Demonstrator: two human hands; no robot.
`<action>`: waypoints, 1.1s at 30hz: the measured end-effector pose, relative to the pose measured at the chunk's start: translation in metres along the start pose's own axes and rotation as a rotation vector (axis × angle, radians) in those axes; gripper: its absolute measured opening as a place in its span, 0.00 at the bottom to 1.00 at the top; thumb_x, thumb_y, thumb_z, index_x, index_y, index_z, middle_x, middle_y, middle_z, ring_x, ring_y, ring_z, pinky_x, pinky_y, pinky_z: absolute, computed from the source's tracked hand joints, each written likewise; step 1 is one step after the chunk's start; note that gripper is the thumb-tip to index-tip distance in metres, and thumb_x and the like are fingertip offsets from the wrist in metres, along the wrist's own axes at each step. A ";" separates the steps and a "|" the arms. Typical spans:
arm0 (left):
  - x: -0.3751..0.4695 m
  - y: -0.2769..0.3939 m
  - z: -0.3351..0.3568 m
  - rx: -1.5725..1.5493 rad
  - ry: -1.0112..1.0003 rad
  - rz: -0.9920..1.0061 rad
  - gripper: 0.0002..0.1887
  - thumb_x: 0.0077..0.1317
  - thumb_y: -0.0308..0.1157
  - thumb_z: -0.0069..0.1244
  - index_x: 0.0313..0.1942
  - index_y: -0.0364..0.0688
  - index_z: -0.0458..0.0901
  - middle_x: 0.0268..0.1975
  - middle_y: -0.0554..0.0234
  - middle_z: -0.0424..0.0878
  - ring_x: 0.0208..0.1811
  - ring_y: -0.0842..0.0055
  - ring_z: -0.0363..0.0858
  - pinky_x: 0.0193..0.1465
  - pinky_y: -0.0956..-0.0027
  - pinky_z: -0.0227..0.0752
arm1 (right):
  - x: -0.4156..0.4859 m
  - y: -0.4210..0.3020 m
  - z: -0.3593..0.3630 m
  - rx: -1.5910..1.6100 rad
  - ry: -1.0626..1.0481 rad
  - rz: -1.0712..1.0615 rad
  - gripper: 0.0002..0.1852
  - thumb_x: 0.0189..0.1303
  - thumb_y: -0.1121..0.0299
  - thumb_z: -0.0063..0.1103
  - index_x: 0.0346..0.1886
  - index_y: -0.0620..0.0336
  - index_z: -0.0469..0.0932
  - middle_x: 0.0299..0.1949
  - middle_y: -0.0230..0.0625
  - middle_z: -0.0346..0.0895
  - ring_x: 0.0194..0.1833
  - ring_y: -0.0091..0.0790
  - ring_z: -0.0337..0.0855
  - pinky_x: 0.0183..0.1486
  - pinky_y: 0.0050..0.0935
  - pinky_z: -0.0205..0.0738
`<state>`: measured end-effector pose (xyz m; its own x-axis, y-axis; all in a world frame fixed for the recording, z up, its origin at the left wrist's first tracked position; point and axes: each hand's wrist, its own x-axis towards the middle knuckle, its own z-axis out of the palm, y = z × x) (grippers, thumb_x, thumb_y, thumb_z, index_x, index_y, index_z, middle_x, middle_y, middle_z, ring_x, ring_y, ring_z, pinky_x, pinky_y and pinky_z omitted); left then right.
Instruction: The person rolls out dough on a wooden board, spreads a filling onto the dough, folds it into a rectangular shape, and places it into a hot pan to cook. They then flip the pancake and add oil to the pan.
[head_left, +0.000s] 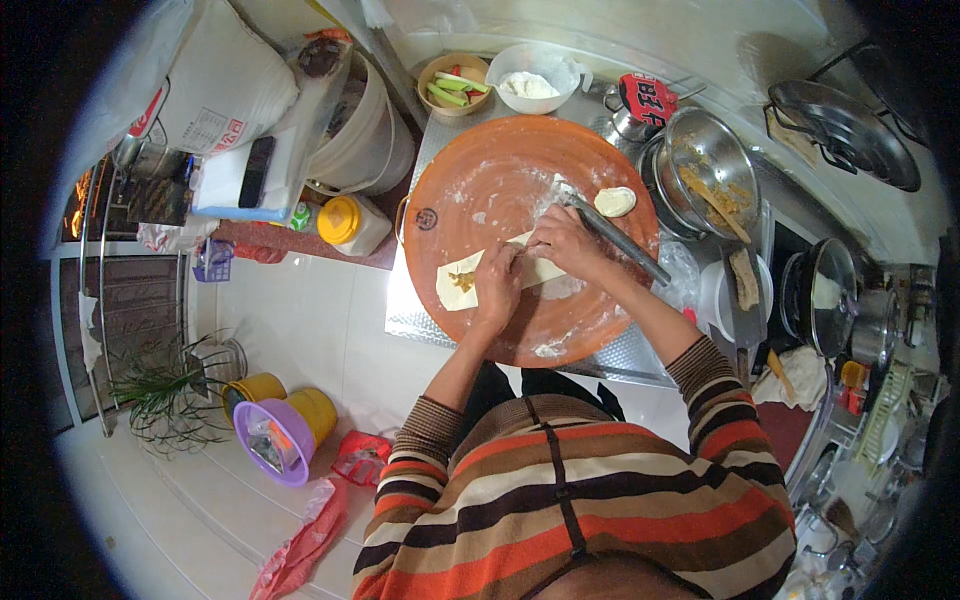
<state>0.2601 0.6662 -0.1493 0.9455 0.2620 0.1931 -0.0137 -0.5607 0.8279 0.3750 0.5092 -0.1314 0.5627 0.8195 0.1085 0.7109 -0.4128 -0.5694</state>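
Observation:
A long strip of rolled dough (454, 297) lies on a round, flour-dusted wooden board (480, 165), with yellowish filling (463, 281) near its left end. My left hand (498, 279) pinches the strip's upper edge near the middle. Right beside it, my right hand (562, 240) grips the dough too, the fingers of both hands nearly touching and hiding the dough between them. A dark rolling pin (622, 241) lies slanted against the back of my right hand. Behind it sits a small round piece of dough (615, 202).
Beyond the board stand a bowl of cut vegetables (454, 84) and a bowl of flour (528, 84). To the right are a steel bowl of filling with a wooden spoon (712, 172) and a cleaver (744, 289). A yellow-lidded jar (352, 225) stands left.

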 end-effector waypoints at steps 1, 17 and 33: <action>0.000 -0.001 0.000 0.009 -0.020 -0.044 0.16 0.55 0.14 0.55 0.45 0.36 0.85 0.43 0.47 0.83 0.45 0.51 0.83 0.48 0.57 0.77 | 0.000 0.001 0.002 -0.022 -0.005 0.009 0.09 0.58 0.62 0.67 0.36 0.54 0.86 0.41 0.31 0.79 0.55 0.40 0.72 0.63 0.44 0.61; -0.025 0.024 0.002 0.115 0.221 -0.053 0.11 0.61 0.21 0.58 0.44 0.30 0.83 0.49 0.43 0.81 0.50 0.51 0.78 0.54 0.52 0.72 | -0.002 0.000 -0.001 0.078 0.057 -0.077 0.08 0.62 0.63 0.65 0.34 0.55 0.82 0.38 0.29 0.79 0.50 0.37 0.74 0.59 0.40 0.61; -0.014 -0.004 0.004 -0.022 0.177 -0.042 0.09 0.58 0.19 0.58 0.40 0.35 0.88 0.43 0.51 0.84 0.47 0.55 0.79 0.53 0.56 0.73 | 0.002 0.004 -0.007 0.064 -0.021 -0.113 0.12 0.58 0.65 0.66 0.45 0.55 0.83 0.42 0.31 0.80 0.52 0.38 0.74 0.59 0.41 0.60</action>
<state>0.2480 0.6619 -0.1578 0.8735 0.4200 0.2461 0.0156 -0.5295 0.8482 0.3818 0.5068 -0.1278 0.4716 0.8675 0.1581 0.7406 -0.2923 -0.6051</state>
